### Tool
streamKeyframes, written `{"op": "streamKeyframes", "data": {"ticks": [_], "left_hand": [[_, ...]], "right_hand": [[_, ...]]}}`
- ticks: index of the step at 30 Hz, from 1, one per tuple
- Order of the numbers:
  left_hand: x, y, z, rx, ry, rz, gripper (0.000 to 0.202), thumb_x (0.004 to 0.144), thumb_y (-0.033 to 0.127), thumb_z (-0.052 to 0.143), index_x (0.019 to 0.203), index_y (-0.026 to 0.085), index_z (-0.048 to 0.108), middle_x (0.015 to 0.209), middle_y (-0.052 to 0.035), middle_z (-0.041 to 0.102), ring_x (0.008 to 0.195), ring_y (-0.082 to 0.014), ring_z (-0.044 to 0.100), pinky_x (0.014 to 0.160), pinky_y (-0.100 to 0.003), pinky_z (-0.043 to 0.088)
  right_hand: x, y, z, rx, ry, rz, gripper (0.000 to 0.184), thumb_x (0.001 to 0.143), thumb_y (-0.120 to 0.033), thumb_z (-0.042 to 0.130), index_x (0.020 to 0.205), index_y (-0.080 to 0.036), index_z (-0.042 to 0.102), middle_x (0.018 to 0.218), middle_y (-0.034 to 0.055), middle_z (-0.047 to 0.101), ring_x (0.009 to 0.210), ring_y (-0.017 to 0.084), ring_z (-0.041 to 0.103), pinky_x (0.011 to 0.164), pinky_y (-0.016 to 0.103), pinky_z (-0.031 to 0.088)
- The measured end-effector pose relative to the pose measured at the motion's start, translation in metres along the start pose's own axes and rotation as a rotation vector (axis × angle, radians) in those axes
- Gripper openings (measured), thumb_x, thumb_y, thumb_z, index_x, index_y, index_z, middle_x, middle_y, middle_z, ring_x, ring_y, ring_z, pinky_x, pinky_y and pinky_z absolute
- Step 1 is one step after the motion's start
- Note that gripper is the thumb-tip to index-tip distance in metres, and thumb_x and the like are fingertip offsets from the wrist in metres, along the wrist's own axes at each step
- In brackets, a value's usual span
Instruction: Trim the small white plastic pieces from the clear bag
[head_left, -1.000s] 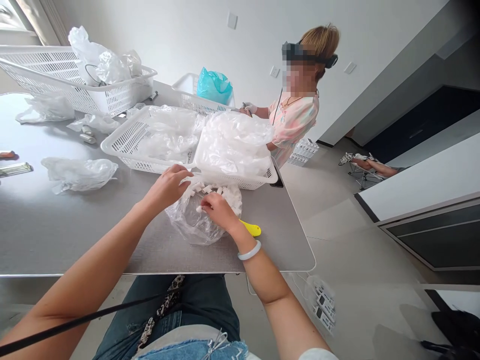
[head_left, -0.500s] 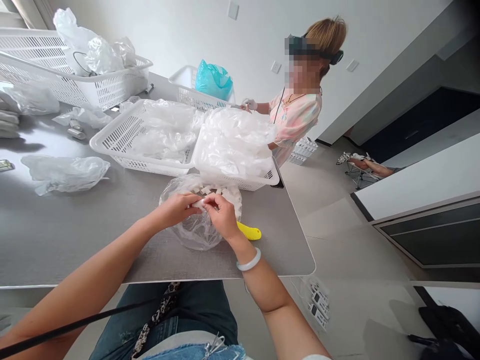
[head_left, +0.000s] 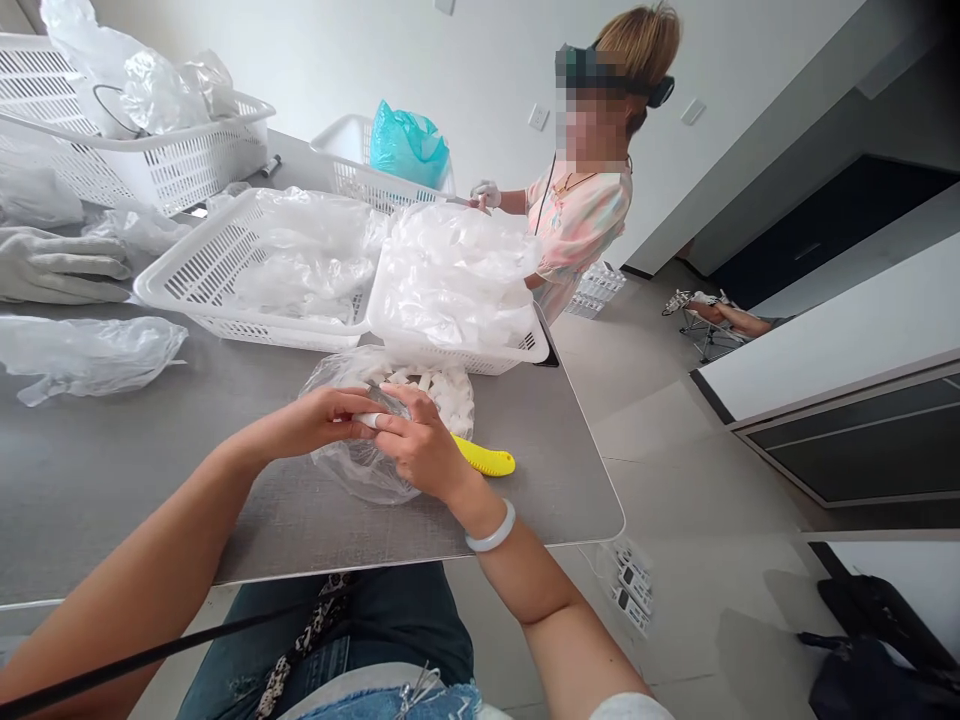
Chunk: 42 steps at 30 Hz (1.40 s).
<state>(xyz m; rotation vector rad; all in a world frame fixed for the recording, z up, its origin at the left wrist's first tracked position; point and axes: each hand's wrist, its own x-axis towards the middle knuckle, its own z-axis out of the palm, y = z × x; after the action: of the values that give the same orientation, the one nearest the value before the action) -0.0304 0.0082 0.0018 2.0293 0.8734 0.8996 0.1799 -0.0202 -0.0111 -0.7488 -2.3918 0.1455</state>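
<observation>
My left hand (head_left: 334,418), fingers closed, pinches a small white cylinder (head_left: 367,420) above an open clear plastic bag (head_left: 360,478). My right hand (head_left: 420,440) is curled against the other end of the cylinder, its fingers closed on it; the exact grip is partly hidden. Several small white pieces (head_left: 454,400) fill the bag behind my hands. Just beside my right wrist lies a yellow curved handle (head_left: 489,460) with a hole in its end; its other end is hidden behind the hand.
Two white baskets (head_left: 180,305) of clear bags stand just beyond. Farther back are a basket with a turquoise bag (head_left: 409,145) and a larger basket (head_left: 180,170). Grey gloves (head_left: 64,265) and a crumpled bag (head_left: 97,350) lie left. A co-worker (head_left: 581,215) stands behind the table's right side.
My right hand has shifted from a fingertip pinch to reaching across the white cylinder with its fingers stretched further over. The view has swung a little, showing the gloves at the left.
</observation>
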Motion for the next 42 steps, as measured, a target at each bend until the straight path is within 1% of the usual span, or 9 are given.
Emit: {"op": "streamKeyframes", "data": {"ticks": [3,8,13,16,19,23,32,37,42], "left_hand": [[0.001,-0.006,0.004,0.230,-0.035,0.047,0.038,0.097,0.048,0.051,0.109,0.025,0.078,0.091,-0.0089,0.071,0.068,-0.0187,0.064,0.063,-0.027,0.051],[0.003,-0.009,0.012,0.545,0.147,0.174,0.037,0.100,0.033,0.041,0.112,0.027,0.076,0.096,-0.0102,0.072,0.082,-0.0237,0.069,0.074,-0.034,0.054],[0.005,0.005,0.004,0.440,0.360,0.046,0.027,0.096,0.036,0.053,0.102,0.026,0.078,0.099,-0.0086,0.071,0.088,-0.0236,0.069,0.078,-0.034,0.055],[0.007,0.016,0.005,0.158,0.431,-0.047,0.027,0.087,0.046,0.068,0.099,0.024,0.078,0.102,-0.0072,0.069,0.078,-0.0190,0.066,0.069,-0.031,0.055],[0.009,0.024,0.012,-0.184,0.409,-0.104,0.037,0.079,0.051,0.078,0.100,0.021,0.076,0.096,-0.0062,0.070,0.076,-0.0188,0.068,0.069,-0.031,0.058],[0.012,0.030,0.017,-0.522,0.379,-0.191,0.036,0.069,0.046,0.089,0.092,0.022,0.076,0.087,-0.0051,0.074,0.081,-0.0205,0.070,0.074,-0.032,0.060],[0.013,0.023,0.022,-1.016,0.355,-0.498,0.033,0.060,0.032,0.096,0.079,0.018,0.073,0.080,-0.0055,0.075,0.073,-0.0186,0.073,0.072,-0.031,0.064],[0.012,0.025,0.032,-0.903,0.388,-0.438,0.039,0.057,0.039,0.097,0.077,0.018,0.071,0.070,-0.0019,0.072,0.066,-0.0170,0.070,0.066,-0.030,0.061],[0.011,0.033,0.031,-0.625,0.521,-0.234,0.044,0.056,0.046,0.096,0.078,0.019,0.070,0.073,-0.0022,0.074,0.071,-0.0187,0.071,0.068,-0.030,0.059]], "right_hand": [[0.002,-0.003,0.001,0.207,-0.035,0.206,0.035,0.091,-0.006,0.049,0.079,-0.025,0.075,0.108,0.0050,0.076,0.147,0.024,0.040,0.122,0.050,0.037],[0.007,-0.002,-0.006,0.815,0.026,0.508,0.027,0.091,-0.018,0.053,0.080,-0.025,0.077,0.103,0.0050,0.077,0.142,0.023,0.049,0.114,0.043,0.046],[0.007,0.005,-0.023,0.891,0.415,0.723,0.023,0.094,-0.036,0.054,0.097,-0.023,0.073,0.081,0.0030,0.074,0.090,0.020,0.072,0.091,0.039,0.058],[0.003,0.010,-0.028,0.471,0.508,0.612,0.022,0.093,-0.027,0.051,0.093,-0.025,0.073,0.087,0.0047,0.071,0.094,0.021,0.068,0.094,0.043,0.055],[0.000,0.010,-0.024,0.155,0.394,0.324,0.033,0.085,-0.008,0.046,0.083,-0.026,0.074,0.115,0.0064,0.070,0.123,0.023,0.056,0.109,0.047,0.045],[-0.001,0.004,-0.014,0.068,0.222,0.149,0.038,0.084,-0.003,0.043,0.083,-0.026,0.073,0.121,0.0035,0.071,0.127,0.023,0.051,0.111,0.046,0.044],[-0.002,0.002,-0.007,0.002,0.057,0.146,0.034,0.088,-0.005,0.048,0.090,-0.026,0.075,0.132,0.0027,0.068,0.137,0.024,0.043,0.118,0.049,0.040],[0.001,-0.006,-0.003,0.144,0.044,0.248,0.034,0.086,-0.005,0.050,0.080,-0.025,0.077,0.132,0.0028,0.069,0.144,0.025,0.040,0.120,0.051,0.038],[0.006,-0.007,-0.007,0.789,0.073,0.460,0.023,0.085,-0.019,0.056,0.070,-0.024,0.072,0.109,0.0052,0.076,0.131,0.023,0.057,0.113,0.045,0.046]]}}
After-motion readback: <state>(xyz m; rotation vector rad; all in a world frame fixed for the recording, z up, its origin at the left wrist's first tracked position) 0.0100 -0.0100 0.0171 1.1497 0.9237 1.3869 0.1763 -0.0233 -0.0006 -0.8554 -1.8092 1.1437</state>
